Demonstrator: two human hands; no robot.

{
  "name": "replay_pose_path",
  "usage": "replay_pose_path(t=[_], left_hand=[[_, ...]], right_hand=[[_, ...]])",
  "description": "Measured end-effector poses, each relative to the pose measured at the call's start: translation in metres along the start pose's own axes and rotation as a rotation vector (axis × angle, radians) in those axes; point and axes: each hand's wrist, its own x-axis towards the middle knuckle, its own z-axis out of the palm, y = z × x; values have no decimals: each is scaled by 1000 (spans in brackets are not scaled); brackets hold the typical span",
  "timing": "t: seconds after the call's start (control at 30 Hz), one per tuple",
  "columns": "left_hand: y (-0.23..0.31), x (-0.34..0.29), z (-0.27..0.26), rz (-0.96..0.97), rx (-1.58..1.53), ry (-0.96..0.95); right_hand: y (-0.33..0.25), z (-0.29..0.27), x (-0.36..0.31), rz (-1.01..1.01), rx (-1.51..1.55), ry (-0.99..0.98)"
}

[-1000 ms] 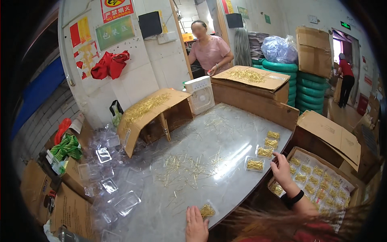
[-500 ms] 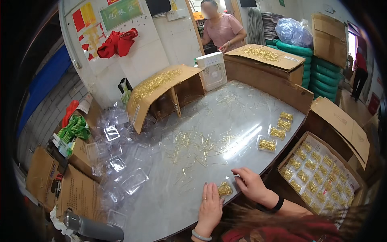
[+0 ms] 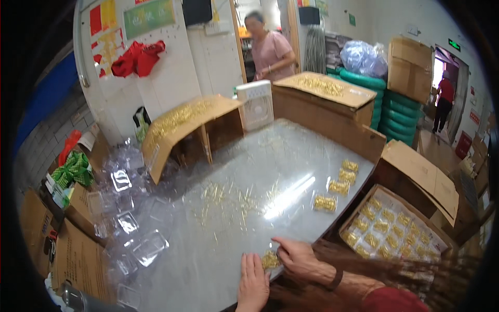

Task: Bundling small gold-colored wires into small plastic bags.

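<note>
While the pack of golden wire pieces lies on the table, the left hand, fingers flat together, seemingly braces one side; whether the right hand, forefinger extended opposite, pinches it, I cannot tell.

On the table, trays lie left of scattered wire pieces, with filled packs right.

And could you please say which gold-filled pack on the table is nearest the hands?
The pack between the left hand and the right hand; the other four lie along the right edge of the table.
</note>
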Motion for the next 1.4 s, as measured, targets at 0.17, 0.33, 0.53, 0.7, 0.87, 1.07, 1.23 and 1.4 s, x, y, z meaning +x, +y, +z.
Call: replay_pose_path(t=[0.17,0.33,0.53,0.7,0.87,1.07,1.23,1.4], left_hand=[[4,8,2,-24,-109,56],[1,-5,-22,-114,-41,4],[-8,-37,-56,-233,-42,-70],[-18,-64,-61,-227,-95,-13],[-27,-72,-38,-211,-122,104],[-21,-66,-60,-216,-197,48],[-30,-75,-71,-316,77,-1],[-38,-51,-74,-268,47,-11]], right_hand=[[11,-5,2,-14,64,-1],[-3,-27,7,-50,150,-177],[-32,-41,43,-359,-34,-407],[-38,27,70,-557,-189,-647],[-47,65,125,-675,-390,-788],[-38,109,152,-419,-516,-808],[-31,82,104,-666,-513,-786],[14,33,62,-694,-346,-676]])
